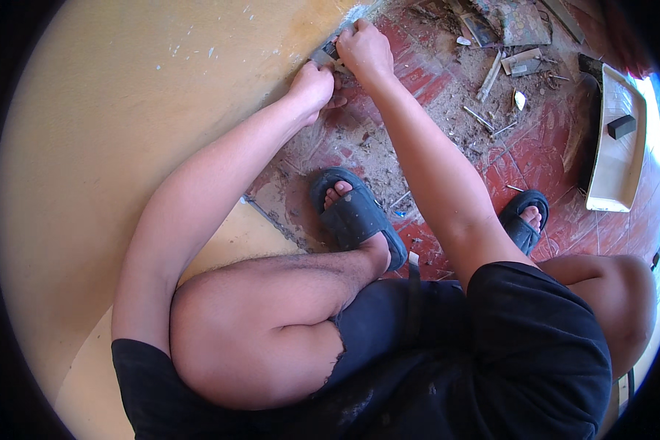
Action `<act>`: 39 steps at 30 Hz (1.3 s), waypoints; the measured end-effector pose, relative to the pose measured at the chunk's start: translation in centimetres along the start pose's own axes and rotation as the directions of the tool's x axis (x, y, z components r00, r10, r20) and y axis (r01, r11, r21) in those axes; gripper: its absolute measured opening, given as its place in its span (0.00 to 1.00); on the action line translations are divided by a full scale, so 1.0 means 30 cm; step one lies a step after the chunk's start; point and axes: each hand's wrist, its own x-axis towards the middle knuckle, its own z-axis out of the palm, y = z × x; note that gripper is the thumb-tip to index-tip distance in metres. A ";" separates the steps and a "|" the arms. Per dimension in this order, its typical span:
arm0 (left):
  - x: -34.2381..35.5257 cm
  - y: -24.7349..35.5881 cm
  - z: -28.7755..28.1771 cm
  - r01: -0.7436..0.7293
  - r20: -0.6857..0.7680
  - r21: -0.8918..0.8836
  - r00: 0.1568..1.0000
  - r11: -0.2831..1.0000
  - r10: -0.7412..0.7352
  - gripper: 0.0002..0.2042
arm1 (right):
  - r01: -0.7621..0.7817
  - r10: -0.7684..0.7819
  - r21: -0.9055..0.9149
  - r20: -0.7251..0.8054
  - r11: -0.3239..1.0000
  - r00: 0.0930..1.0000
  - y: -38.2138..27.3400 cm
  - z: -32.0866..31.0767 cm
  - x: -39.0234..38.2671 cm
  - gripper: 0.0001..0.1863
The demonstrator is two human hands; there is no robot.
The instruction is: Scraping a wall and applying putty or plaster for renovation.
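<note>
At the foot of the yellow wall (pixel 161 95), my two hands are close together around a small grey, flat-looking piece (pixel 325 54). My left hand (pixel 314 89) is closed at its near end, with the thumb on top and the fingers curled beneath. Just beyond it to the right, my right hand (pixel 365 51) is closed in a fist with its knuckles up. The right fingers hide what they grip, and the piece's kind cannot be made out. Beside the hands, the wall's lower edge has a whitish, chipped patch (pixel 356 13).
Dirt and broken bits cover the red tiled floor (pixel 502 172). Wood strips (pixel 490 75), a patterned scrap (pixel 519 22) and nails (pixel 479 119) lie to the right. Farther right stands a cream tray (pixel 601 199) holding a dark block (pixel 621 127). My sandalled feet (pixel 359 220) are below the hands.
</note>
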 end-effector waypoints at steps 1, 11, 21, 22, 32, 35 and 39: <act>0.000 -0.005 0.001 0.007 -0.005 -0.006 1.000 1.000 -0.007 0.09 | 0.031 -0.031 0.001 -0.029 1.000 0.999 -0.001 -0.003 -0.005 0.19; -0.049 -0.086 -0.007 -0.065 -0.043 -0.114 0.997 0.991 0.060 0.08 | 0.159 -0.158 -0.012 0.072 0.987 0.985 -0.042 -0.044 -0.078 0.17; 0.040 0.093 0.122 -0.317 0.046 -0.041 0.947 0.948 0.319 0.08 | 0.276 -0.274 0.122 -0.032 0.953 0.961 0.006 -0.311 0.046 0.22; 0.036 0.105 0.147 -0.322 0.037 -0.040 0.946 0.946 0.323 0.08 | 0.298 -0.302 0.169 -0.005 0.940 0.953 0.007 -0.348 0.053 0.21; -0.019 0.115 0.200 -0.182 0.176 -0.238 0.958 0.954 0.227 0.13 | 0.554 -0.390 -0.346 0.441 0.757 0.808 -0.078 -0.432 0.149 0.28; -0.090 0.119 0.201 -0.001 0.172 -0.362 0.983 0.932 0.069 0.14 | 0.550 -0.263 -0.380 0.590 0.744 0.764 -0.129 -0.447 0.164 0.26; -0.193 0.117 0.148 0.141 0.059 -0.234 0.990 0.962 -0.130 0.15 | 0.636 -0.149 -0.354 0.786 0.686 0.599 -0.244 -0.471 0.120 0.23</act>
